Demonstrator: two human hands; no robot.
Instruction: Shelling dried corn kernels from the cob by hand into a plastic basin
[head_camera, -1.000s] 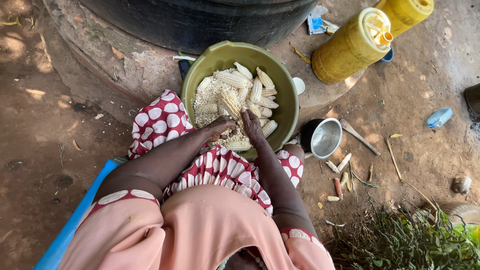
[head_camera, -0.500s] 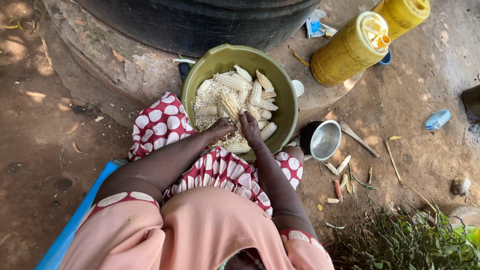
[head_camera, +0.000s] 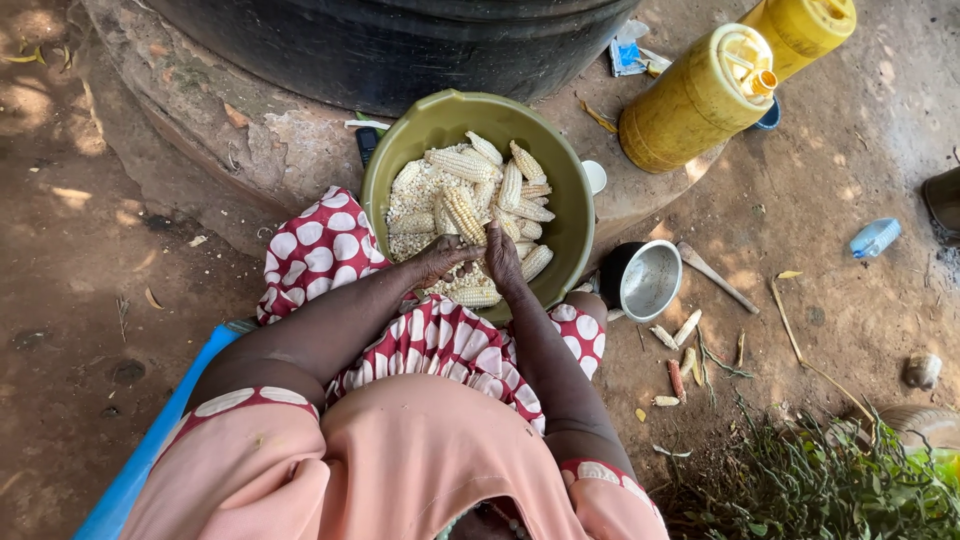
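Note:
A green bowl (head_camera: 570, 215) rests on my lap, filled with several pale maize cobs (head_camera: 462, 165) and loose kernels (head_camera: 412, 222). Both hands meet over the bowl's near side. My left hand (head_camera: 440, 260) and my right hand (head_camera: 500, 255) are closed around one maize cob (head_camera: 466, 216) that sticks up between them. Another cob lies just below them at the bowl's near rim. My lap is covered by a red cloth with white dots (head_camera: 300, 250).
A big black tank (head_camera: 400, 40) on a stone base stands behind the bowl. Two yellow jerrycans (head_camera: 700, 100) lie at the upper right. A small metal cup (head_camera: 645, 280), bare cobs (head_camera: 680, 345) and a blue bottle (head_camera: 873, 238) lie on the dirt at right. Grass grows at lower right.
My hands have shifted slightly on the cob between them; the cob stays upright over the bowl's near side. Nothing else has moved.

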